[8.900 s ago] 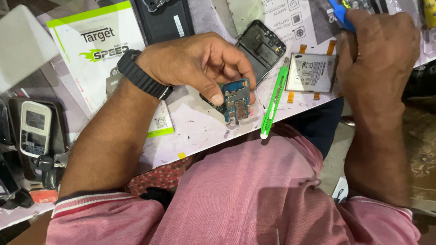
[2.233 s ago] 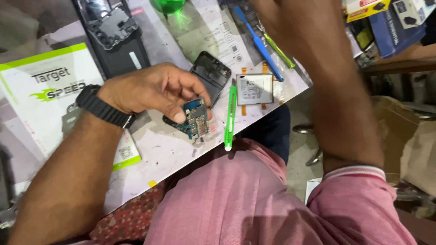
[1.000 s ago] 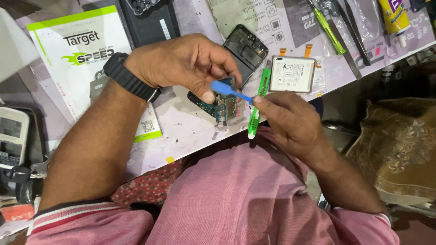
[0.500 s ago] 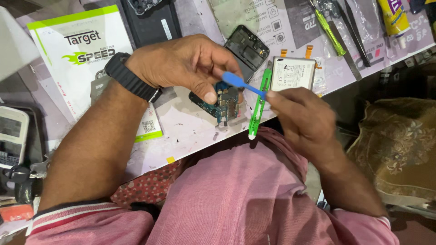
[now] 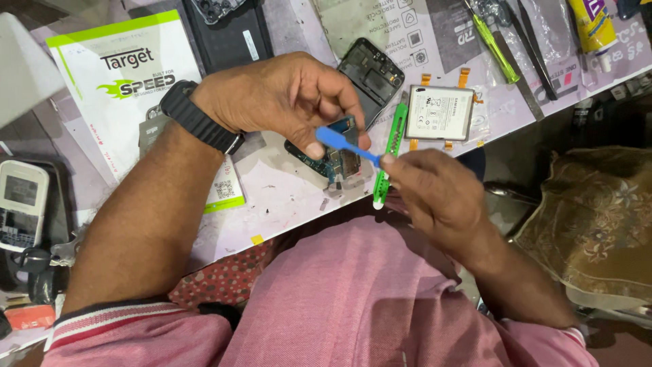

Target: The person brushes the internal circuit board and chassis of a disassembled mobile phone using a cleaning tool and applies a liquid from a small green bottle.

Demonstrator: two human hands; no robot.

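My left hand (image 5: 285, 98), with a black watch on the wrist, presses down on a small blue-green circuit board (image 5: 331, 158) lying on the worktable. My right hand (image 5: 435, 194) pinches the thin end of a blue plastic pry tool (image 5: 339, 145), whose flat tip rests over the board beside my left thumb. A green pen-shaped tool (image 5: 389, 151) lies just right of the board, partly under my right fingers. A dark phone frame (image 5: 372, 76) lies behind my left hand, and a white phone battery (image 5: 440, 113) lies to its right.
A white and green booklet (image 5: 132, 75) and a black phone back (image 5: 227, 30) lie at the back left. An old keypad handset (image 5: 20, 204) sits far left. A green screwdriver (image 5: 492, 44), tweezers (image 5: 533, 47) and a yellow glue tube (image 5: 591, 24) lie back right. A brown patterned cushion (image 5: 598, 224) is beside me.
Over the past seconds my right hand fetched the blue pry tool from the back of the table and brought it to the board. In the last second it shifted slightly; my left hand stayed put.
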